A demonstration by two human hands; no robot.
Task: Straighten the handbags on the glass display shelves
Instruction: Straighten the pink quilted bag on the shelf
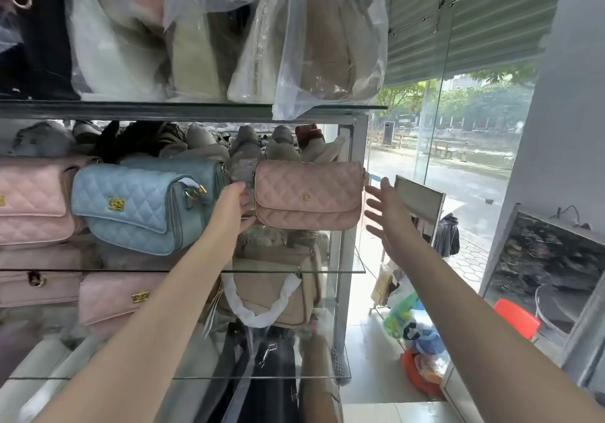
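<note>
Glass display shelves [343, 271] are filling my view. My left grip [237, 206] is clasping the left end of the pink quilted handbag [307, 195] at the middle shelf's right side, beside the blue quilted handbag [137, 206]; my right grip [388, 213] is hovering released, just off its right end. It is looking light, padded and soft, so I am favouring both ends. Its base is hiding behind its front: whether it is resting on glass, I cannot tell.

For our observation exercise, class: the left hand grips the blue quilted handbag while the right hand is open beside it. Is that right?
No. The head view shows the left hand gripping the pink quilted handbag, not the blue handbag; the right hand is open beside it.
</note>
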